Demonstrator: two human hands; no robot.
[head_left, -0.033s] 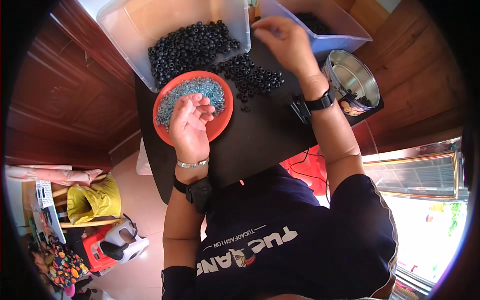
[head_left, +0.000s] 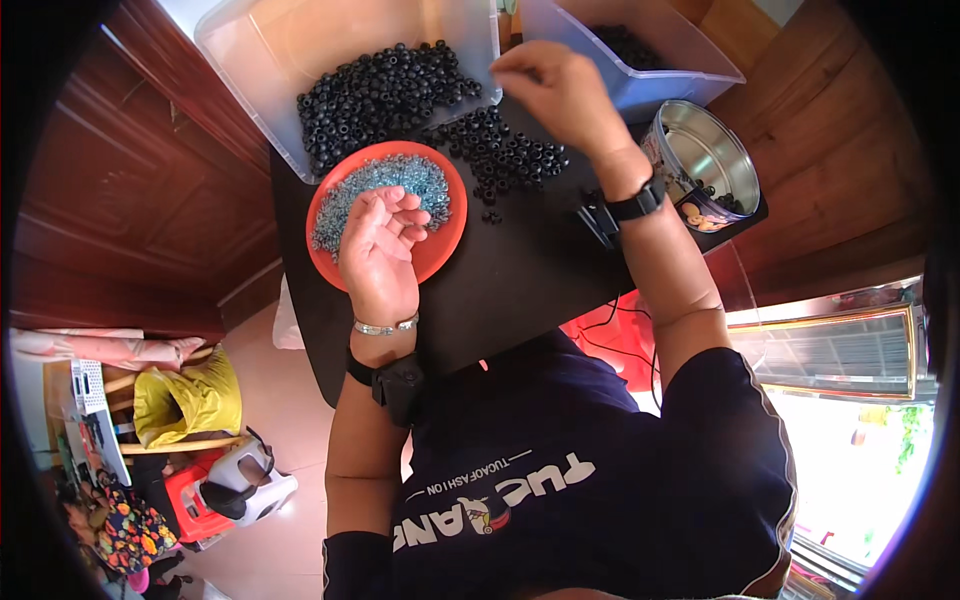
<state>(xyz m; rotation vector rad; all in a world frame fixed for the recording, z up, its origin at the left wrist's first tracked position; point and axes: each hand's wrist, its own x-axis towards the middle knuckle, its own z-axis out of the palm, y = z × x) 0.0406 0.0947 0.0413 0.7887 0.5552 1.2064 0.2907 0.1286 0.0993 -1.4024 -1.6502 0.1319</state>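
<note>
Above the orange-red plate (head_left: 452, 235), which is heaped with small clear-blue beads (head_left: 428, 178), my left hand (head_left: 380, 245) is held palm up. Its fingers curl in toward the thumb, and whatever they may hold is too small to make out. My right hand (head_left: 570, 100) is raised by the edge of a clear plastic bin (head_left: 255, 45), thumb and forefinger drawn together in a pinch. Nothing can be made out between those fingertips. Black round beads (head_left: 385, 95) fill the low side of this bin, and more loose black beads (head_left: 515, 155) spread over the dark table below my right hand.
A second plastic bin (head_left: 680, 85) with dark beads stands at the back right. Beside it, a round metal tin (head_left: 745, 165) holds a few black beads. The dark table (head_left: 480, 300) reaches toward my lap. A red stool (head_left: 620, 345) and a cable lie below its edge.
My right hand has shifted slightly left and down, and its thumb and forefinger have come closer together. My left hand stays where it was.
</note>
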